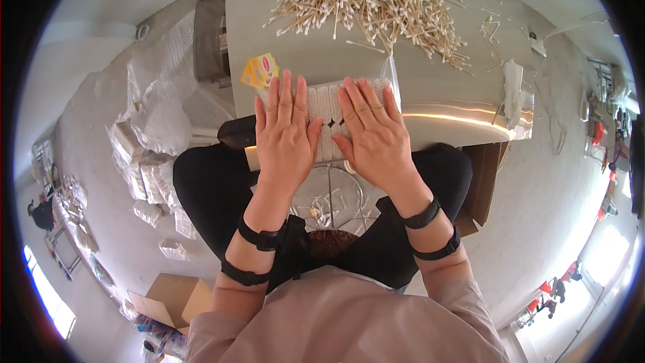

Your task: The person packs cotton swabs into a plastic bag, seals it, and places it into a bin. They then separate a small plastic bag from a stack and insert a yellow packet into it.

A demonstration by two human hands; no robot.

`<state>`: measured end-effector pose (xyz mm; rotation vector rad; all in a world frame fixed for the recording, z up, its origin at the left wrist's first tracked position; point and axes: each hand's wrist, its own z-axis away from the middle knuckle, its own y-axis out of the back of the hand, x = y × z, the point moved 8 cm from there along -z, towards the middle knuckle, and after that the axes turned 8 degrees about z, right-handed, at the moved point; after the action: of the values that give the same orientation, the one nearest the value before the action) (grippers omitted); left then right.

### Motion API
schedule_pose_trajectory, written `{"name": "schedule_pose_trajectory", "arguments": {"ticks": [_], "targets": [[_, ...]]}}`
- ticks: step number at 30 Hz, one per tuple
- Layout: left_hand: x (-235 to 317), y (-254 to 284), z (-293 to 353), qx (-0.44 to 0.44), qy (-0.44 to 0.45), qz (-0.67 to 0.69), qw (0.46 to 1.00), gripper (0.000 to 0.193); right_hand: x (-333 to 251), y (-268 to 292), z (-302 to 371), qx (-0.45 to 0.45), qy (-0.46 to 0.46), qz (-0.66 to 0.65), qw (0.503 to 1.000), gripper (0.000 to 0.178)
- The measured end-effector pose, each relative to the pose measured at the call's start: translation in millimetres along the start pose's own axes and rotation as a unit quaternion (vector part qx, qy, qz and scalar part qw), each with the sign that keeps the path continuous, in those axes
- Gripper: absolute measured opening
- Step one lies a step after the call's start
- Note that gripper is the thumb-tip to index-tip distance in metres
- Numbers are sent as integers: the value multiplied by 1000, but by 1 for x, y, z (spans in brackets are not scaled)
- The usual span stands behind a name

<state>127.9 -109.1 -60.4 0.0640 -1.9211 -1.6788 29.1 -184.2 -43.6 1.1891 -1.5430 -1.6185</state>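
Note:
My left hand point(285, 136) lies flat, fingers stretched out, over the left part of a pack of cotton swabs point(325, 102). On the right part of the same pack rests my right hand point(374, 134), also flat, its fingers slightly spread. The pack's white cotton tips show in tight rows between the hands, at the near edge of the table point(443, 87). Clear plastic film point(392, 70) stands up at its far right corner. Both thumbs point inward toward the middle of the pack. My palms hide much of it.
A large heap of loose cotton swabs point(376, 0) covers the far side of the table. Yellow cards point(259, 70) lie beyond my left fingers. Wrapped white packs point(144, 168) are piled on the floor at left, with an open cardboard box point(171, 299) at lower left.

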Motion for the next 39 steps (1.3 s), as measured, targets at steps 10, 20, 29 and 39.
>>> {"name": "schedule_pose_trajectory", "arguments": {"ticks": [10, 20, 29, 39], "targets": [[29, 6, 6, 1, -65, 41, 997, 62, 16, 14, 12, 58, -35, -24, 997, 67], [27, -8, 9, -7, -57, 44, 997, 61, 0, 0, 15, 6, -1, 0, 1000, 64], [18, -1, 23, -24, -68, 71, 995, 57, 8, 2, 31, -6, -15, -9, 1000, 67], [-61, 1, 39, 75, 136, 476, 866, 59, 70, -2, 48, 86, -186, -292, 934, 58]]}}
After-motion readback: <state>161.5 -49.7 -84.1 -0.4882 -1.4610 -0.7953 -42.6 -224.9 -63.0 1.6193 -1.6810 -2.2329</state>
